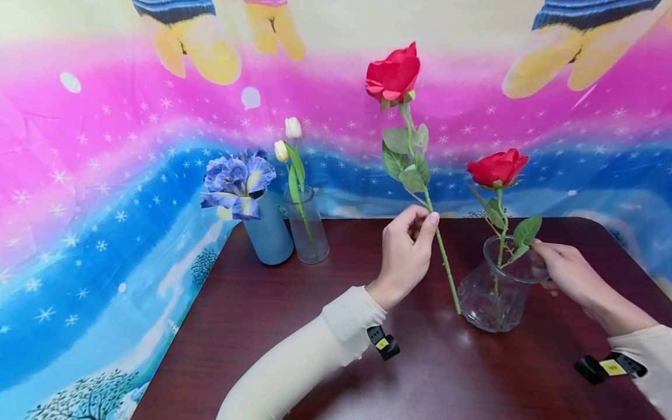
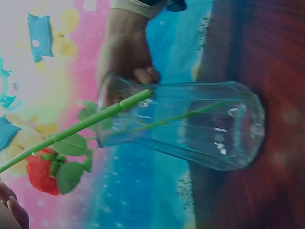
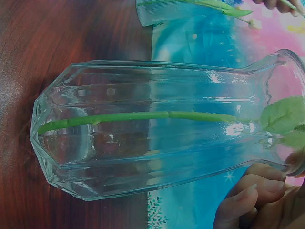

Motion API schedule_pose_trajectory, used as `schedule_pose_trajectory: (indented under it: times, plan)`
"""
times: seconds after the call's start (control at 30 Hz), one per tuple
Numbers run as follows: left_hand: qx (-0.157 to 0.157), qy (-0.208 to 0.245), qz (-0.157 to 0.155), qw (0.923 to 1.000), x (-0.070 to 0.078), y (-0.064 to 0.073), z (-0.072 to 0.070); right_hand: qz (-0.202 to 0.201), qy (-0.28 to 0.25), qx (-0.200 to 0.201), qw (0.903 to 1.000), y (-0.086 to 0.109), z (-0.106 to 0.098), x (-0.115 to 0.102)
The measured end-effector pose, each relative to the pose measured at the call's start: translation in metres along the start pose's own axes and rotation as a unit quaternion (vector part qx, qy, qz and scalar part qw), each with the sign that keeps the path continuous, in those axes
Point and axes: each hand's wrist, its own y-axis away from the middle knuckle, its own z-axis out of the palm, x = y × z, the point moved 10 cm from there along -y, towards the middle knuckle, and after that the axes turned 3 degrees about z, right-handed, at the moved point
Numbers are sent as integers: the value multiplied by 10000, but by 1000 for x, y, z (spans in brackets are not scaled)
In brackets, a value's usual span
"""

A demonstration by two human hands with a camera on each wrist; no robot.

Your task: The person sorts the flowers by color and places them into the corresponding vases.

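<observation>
My left hand pinches the green stem of a red rose between thumb and fingers. The bloom is up high, and the bare lower stem slants down with its cut end beside the clear glass vase. My right hand grips that vase at its flared rim, from the right side; the fingers curl at the neck. A second red rose stands in the vase, its stem reaching down to the bottom and its leaves around the rim.
At the back left of the dark wooden table stand a blue vase with blue-purple flowers and a slim clear vase holding white tulips. A printed cloth backdrop hangs behind the table and along its left side.
</observation>
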Motion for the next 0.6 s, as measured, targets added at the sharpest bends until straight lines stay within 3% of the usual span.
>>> schedule_pose_trajectory:
  times: [0.33,0.6]
  plan:
    - [178,299,288,9990,27,-21,13,11,2,21,10000,0,-2,2]
    - [154,120,679,9975,48,-34,22,-39,47,69,10000,0,-2,-1]
